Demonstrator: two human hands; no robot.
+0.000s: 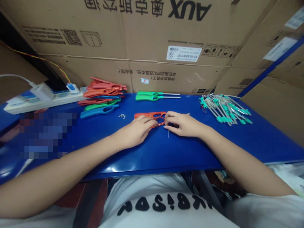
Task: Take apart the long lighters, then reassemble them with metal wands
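Note:
Flat on the blue table lies an orange long-nosed lighter casing, its handle loop between my hands. My left hand bends its fingers over the casing's lower left side and holds it. At the right end of the casing my right hand has its thumb and fingers curled together; whatever is between the fingertips is hidden. A thin clear or metal rod sticks out below the right fingers. Behind that hand shows the tip of a thin tube. Small metal pieces lie left of the casing.
Red, green and blue lighter casings are piled at the back left, beside a white power strip. Green lighters with metal tubes lie behind my hands. Metal tubes with teal ends are heaped at right. A cardboard box walls off the back.

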